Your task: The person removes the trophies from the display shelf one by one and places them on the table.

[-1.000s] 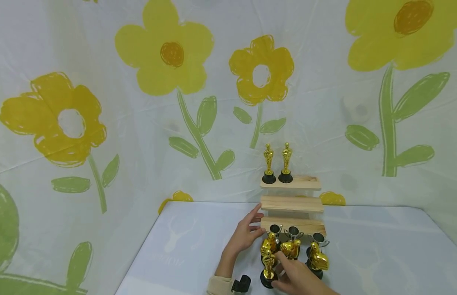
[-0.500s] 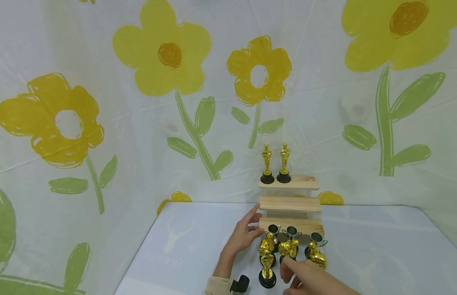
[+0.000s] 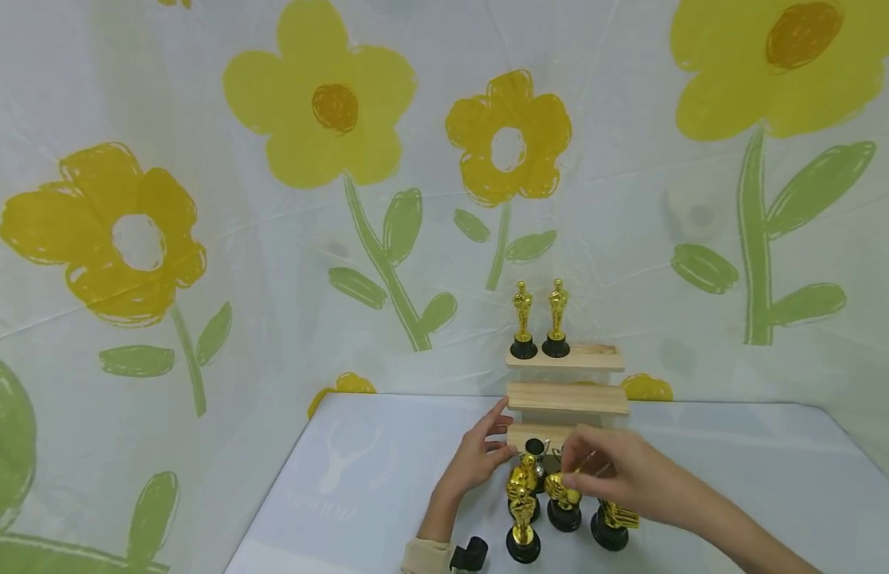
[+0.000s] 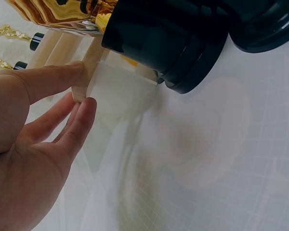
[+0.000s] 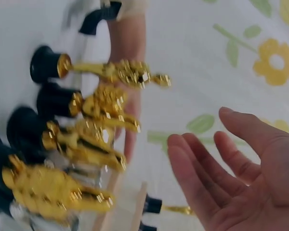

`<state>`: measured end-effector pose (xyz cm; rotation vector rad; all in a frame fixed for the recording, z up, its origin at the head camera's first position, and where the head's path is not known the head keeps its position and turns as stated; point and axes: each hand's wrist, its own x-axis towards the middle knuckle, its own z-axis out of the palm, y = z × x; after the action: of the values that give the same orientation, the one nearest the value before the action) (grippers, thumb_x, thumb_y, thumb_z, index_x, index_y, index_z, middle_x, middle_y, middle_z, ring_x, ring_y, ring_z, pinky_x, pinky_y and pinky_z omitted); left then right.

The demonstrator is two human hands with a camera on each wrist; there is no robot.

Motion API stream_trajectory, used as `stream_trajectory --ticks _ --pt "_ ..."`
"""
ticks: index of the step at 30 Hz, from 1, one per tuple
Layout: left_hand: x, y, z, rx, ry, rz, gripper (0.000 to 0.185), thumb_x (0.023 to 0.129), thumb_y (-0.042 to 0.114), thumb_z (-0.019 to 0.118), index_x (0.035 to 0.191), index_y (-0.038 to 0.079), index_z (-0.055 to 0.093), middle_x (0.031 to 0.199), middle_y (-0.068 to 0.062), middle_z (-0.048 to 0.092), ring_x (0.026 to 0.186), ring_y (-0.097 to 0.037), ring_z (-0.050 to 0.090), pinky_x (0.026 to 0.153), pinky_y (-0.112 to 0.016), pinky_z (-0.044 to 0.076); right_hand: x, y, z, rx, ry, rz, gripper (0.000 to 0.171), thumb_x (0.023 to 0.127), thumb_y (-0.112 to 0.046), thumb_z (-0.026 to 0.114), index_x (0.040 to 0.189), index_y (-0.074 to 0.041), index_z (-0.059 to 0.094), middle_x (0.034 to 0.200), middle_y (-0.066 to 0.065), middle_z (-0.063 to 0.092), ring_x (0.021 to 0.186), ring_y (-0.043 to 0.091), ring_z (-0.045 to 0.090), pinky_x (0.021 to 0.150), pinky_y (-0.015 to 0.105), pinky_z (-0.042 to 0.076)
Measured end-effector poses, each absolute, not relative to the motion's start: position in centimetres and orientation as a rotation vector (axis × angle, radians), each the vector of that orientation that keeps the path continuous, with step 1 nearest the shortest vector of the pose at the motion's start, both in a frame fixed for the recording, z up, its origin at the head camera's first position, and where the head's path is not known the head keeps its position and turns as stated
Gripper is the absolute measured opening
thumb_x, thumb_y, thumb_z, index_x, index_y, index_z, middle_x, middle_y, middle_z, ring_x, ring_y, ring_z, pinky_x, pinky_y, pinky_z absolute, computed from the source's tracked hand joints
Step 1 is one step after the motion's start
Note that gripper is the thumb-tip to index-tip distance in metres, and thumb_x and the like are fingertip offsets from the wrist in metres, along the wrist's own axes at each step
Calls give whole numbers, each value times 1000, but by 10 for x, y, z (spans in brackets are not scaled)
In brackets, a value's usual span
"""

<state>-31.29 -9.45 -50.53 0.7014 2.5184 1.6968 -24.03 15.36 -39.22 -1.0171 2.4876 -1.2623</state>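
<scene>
My left hand pinches the left end of a three-tier wooden display shelf; the left wrist view shows the thumb on top and fingertips below. My right hand hovers over the trophies in front of the shelf, fingers bent and holding nothing. Beneath it stand gold trophies on black bases, one in the middle and one at right. A gold figure statuette is frontmost, another gold trophy just behind it. A silver cup shows at left; my right hand hides the others.
Two gold statuettes, a left one and a right one, stand on the top tier. The white table reaches back to a flower-printed curtain. A black strap device sits at my left wrist.
My right hand has left the front statuette, moved right, then forward and up over the middle and right trophies. The left hand keeps its place on the shelf.
</scene>
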Motion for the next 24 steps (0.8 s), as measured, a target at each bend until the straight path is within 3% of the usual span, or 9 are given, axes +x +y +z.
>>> stream_trajectory --ticks 5,11,17,24 --pt "-317 -95 -513 703 2514 1706 75 91 3 67 155 12 29 134 -27 54 120 -41 56 96 -49 55 -262 159 -377 -1033 2570 -1253 21 93 -34 66 99 -14 62 94 -4 68 85 4 68 68 23 60" --pt "-331 -97 -535 700 2547 1677 78 91 9 69 156 22 28 135 -19 56 121 -35 58 94 -40 57 -293 166 -365 -986 2717 -1267 16 93 -27 68 100 -13 62 96 0 65 91 10 69 72 23 59" --pt "-334 -98 -538 703 2546 1660 79 90 13 70 155 27 28 135 -15 57 120 -29 59 92 -29 57 -329 177 -365 -828 2835 -1275 28 93 -28 68 108 -5 61 103 9 68 93 22 70 70 24 60" --pt "-333 -96 -536 683 2539 1657 79 90 14 70 155 30 28 135 -13 57 121 -27 59 94 -27 56 -365 182 -371 -609 2925 -1319 41 95 -23 65 126 -2 49 119 23 64 106 39 67 81 43 60"
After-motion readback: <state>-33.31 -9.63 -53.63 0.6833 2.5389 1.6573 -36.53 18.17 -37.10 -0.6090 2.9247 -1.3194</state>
